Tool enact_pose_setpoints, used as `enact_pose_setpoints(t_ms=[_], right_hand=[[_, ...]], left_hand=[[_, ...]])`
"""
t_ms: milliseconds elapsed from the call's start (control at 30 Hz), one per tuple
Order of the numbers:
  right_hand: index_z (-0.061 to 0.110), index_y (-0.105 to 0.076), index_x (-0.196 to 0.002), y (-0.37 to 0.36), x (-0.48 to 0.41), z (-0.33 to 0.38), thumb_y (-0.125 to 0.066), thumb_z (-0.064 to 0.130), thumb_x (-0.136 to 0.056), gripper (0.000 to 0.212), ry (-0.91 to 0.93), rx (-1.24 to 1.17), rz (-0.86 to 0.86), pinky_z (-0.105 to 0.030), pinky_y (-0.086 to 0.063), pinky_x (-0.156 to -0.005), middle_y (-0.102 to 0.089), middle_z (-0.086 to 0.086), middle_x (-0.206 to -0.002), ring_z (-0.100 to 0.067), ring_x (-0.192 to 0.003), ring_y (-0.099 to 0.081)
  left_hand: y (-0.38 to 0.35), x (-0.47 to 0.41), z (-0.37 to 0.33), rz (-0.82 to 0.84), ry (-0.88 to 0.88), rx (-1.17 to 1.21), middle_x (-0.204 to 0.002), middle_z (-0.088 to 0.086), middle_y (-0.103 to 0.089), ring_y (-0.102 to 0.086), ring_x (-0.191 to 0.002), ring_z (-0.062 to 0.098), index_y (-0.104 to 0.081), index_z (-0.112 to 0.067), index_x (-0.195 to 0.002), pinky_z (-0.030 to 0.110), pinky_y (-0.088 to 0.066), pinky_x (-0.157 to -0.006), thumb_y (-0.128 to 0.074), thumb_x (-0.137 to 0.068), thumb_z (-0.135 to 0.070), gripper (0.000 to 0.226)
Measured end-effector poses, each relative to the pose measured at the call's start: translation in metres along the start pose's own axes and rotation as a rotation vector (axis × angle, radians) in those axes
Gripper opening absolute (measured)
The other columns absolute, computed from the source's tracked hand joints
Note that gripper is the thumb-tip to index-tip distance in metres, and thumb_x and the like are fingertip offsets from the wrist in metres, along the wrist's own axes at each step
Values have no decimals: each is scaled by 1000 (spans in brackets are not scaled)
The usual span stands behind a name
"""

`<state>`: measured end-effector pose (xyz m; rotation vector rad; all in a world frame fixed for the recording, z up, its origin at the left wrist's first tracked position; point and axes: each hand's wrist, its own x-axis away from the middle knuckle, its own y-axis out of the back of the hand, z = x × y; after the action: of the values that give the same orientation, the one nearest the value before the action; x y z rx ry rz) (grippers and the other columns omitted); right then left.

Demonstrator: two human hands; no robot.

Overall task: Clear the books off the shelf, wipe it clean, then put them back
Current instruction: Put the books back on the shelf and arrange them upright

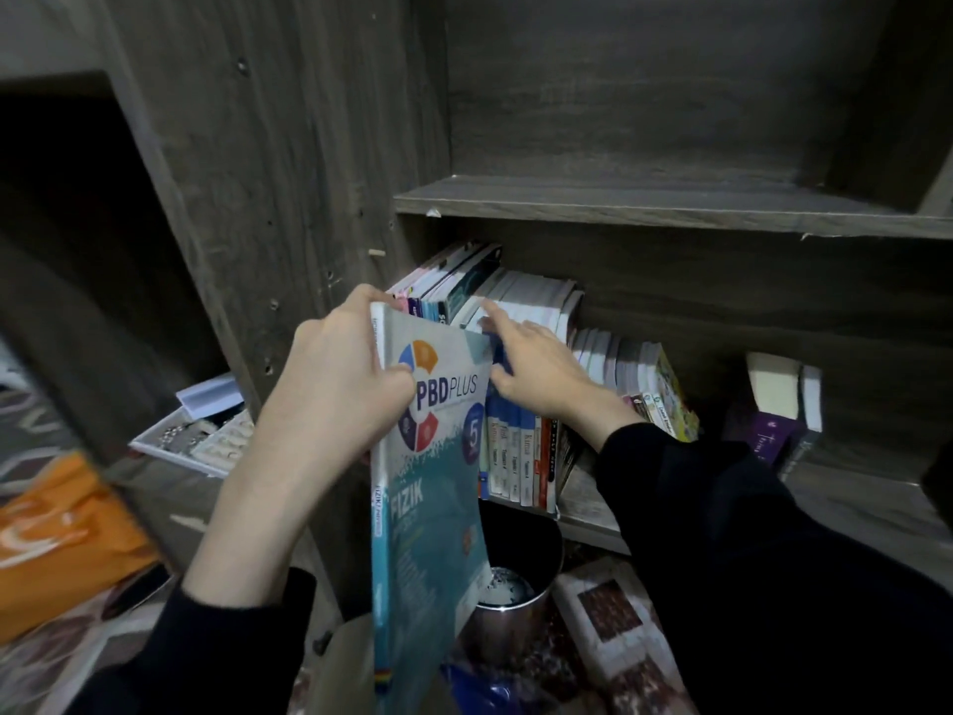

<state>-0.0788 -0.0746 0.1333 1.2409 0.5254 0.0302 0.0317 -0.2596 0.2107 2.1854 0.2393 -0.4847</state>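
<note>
One workbook [433,456] hangs upright just in front of the shelf [588,500], the left grip [340,374] clenched round its top spine corner to carry it. The right grip [536,369] lies released, fingers spread on the shelved books [521,456], probably steadying them.

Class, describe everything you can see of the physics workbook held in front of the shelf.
The workbook is a thin glossy paperback, grey on top and teal below, printed PBD PLUS, FIZIK and a circled 5, with a ring logo of coloured segments. It is held nearly upright, cover facing the camera, in front of the row of books. The left hand grips its upper spine edge, thumb on the cover.
</note>
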Motion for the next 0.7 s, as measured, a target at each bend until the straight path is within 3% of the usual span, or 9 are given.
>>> enact_pose_setpoints(t_ms=[67, 233, 433, 600, 700], right_hand=[[16, -11, -151, -2, 3, -5, -52, 14, -88, 76, -29, 0, -24, -32, -25, -111, -45, -10, -144, -29, -130, -41], [12, -31, -142, -2, 11, -8, -52, 11, -85, 61, 24, 65, -70, -31, -24, -111, -48, -10, -140, -26, -128, -42], [17, -33, -144, -3, 16, -18, -53, 13, -85, 62, 68, 123, -89, -31, -14, -116, -41, -4, -148, -18, -136, -35], [18, -30, -146, -1, 21, -21, -53, 13, -86, 65, 43, 110, -93, -28, -11, -116, -39, -4, -150, -16, -138, -32], [16, -27, -147, 2, 25, -21, -53, 12, -86, 66, 3, 80, -109, -28, -15, -115, -44, -5, -145, -18, -133, -37]], left_hand=[[-1, 1, 1, -10, 11, 5, -77, -7, -52, -52, -77, 14, -51, -25, -108, 14, -40, -46, -60, -82, -7, 33], [1, 3, 1, -16, 17, 30, -73, -14, -49, -58, -85, 20, -49, -29, -102, 21, -48, -58, -62, -82, -6, 33], [2, 2, 0, -59, -1, -6, -74, -13, -51, -52, -87, 18, -55, -24, -110, 11, -39, -55, -62, -81, -6, 35], [0, 2, -5, -48, 7, 12, -89, -1, -58, -59, -95, 24, -54, -25, -112, 33, -54, -64, -62, -82, -7, 36], [0, 1, -7, -63, 4, 23, -89, -1, -58, -60, -90, 21, -54, -23, -112, 32, -54, -61, -61, -82, -6, 35]])
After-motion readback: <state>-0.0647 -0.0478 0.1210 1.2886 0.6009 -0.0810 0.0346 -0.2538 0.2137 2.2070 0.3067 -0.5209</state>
